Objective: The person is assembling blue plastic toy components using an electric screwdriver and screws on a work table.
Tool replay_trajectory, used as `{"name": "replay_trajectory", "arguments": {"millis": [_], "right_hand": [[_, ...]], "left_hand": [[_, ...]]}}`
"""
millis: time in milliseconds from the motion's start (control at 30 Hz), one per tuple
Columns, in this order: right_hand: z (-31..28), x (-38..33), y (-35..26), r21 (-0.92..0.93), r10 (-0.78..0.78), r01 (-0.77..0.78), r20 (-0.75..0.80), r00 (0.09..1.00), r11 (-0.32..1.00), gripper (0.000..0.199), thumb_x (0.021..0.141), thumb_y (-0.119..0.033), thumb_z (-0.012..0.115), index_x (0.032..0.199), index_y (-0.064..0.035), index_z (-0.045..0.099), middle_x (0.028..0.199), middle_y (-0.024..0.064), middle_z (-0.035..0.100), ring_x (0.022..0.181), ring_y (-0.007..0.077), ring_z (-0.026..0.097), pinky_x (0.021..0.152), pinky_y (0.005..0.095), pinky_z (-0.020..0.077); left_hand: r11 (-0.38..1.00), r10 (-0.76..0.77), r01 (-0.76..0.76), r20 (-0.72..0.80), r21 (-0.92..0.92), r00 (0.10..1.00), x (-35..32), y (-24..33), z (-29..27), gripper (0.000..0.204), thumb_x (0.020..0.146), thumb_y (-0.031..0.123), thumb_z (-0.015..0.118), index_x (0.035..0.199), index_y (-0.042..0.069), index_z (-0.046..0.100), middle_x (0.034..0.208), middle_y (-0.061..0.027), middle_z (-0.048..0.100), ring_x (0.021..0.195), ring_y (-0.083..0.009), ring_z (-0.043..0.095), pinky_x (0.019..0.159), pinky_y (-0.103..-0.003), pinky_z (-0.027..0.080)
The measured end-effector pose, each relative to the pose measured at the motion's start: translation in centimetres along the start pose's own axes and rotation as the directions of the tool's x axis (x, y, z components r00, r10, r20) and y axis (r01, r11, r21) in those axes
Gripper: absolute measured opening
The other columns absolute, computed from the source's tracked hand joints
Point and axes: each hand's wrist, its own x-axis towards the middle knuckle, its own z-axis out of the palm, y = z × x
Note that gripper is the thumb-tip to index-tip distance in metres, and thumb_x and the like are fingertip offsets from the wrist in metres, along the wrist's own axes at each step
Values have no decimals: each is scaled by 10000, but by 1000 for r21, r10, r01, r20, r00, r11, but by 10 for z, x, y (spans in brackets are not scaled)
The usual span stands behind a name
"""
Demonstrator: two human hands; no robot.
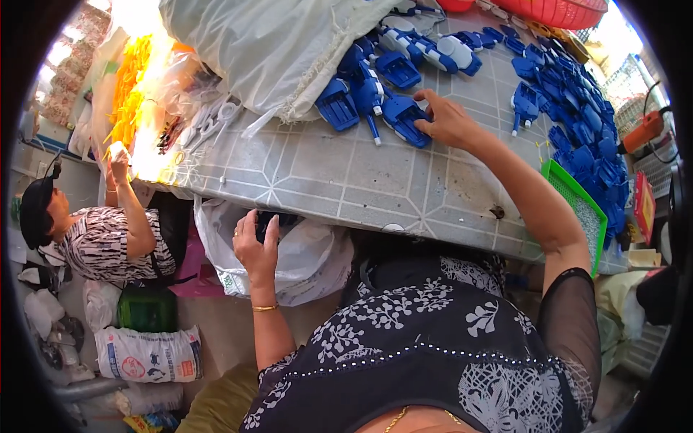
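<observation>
My right hand [449, 119] reaches across the grey patterned table [346, 180] and rests its fingers on a blue plastic toy part [404, 119], one of several lying by a big white sack [274, 50]. My left hand [254, 244] is raised below the table's near edge, closed around a small dark object [266, 220] that I cannot identify. A gold bangle sits on that wrist. More blue and white parts [433, 50] lie farther back, and a large heap of blue parts [585, 137] runs along the right side.
A green tray [577, 198] sits at the table's right edge. An orange basket [563, 11] stands at the back. Another person [94, 238] in a patterned top sits at the left, one hand raised. White bags [148, 353] lie on the floor.
</observation>
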Motion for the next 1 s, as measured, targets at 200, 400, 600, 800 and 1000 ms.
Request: {"name": "replay_trajectory", "arguments": {"millis": [200,400,600,800,1000], "right_hand": [[-39,-60,21,17,-65,63,172,983,998,588,879,-257,718,1422,-110,549,1091,171,661,988,315,641,922,428,521],[-40,-130,33,-19,-175,177,85,981,984,547,889,-197,696,1413,-115,561,1150,171,665,1041,316,665,936,430,540],[-106,-229,59,-144,-180,128,-921,346,981,151,931,9,688,1075,-36,701,920,47,661,813,112,624,735,251,511],[-136,-287,149,175,201,-108,-919,338,979,105,968,-85,711,1065,-47,707,955,28,704,823,93,638,756,259,515],[-129,-278,200,-163,117,-374,-774,622,913,129,922,-123,671,1023,-69,730,952,98,708,877,254,710,805,379,559]], "left_hand": [[850,392,-344,44,-398,919,18,120,7,469,797,182,871,1190,-9,703,1121,-172,697,986,-352,671,852,-413,541],[559,818,-685,176,-467,547,52,235,69,873,750,402,867,1458,18,532,1487,-208,516,1362,-399,492,1144,-525,345],[461,886,-685,262,-563,381,66,272,116,763,761,399,846,1358,-3,594,1319,-202,618,1204,-402,585,1054,-485,423],[419,905,-652,234,-632,355,57,312,128,732,756,392,853,1319,-11,618,1251,-200,636,1133,-396,606,976,-466,477],[462,886,-624,299,-630,354,58,328,139,721,724,420,886,1265,8,646,1232,-188,658,1133,-386,618,984,-470,491]]}}
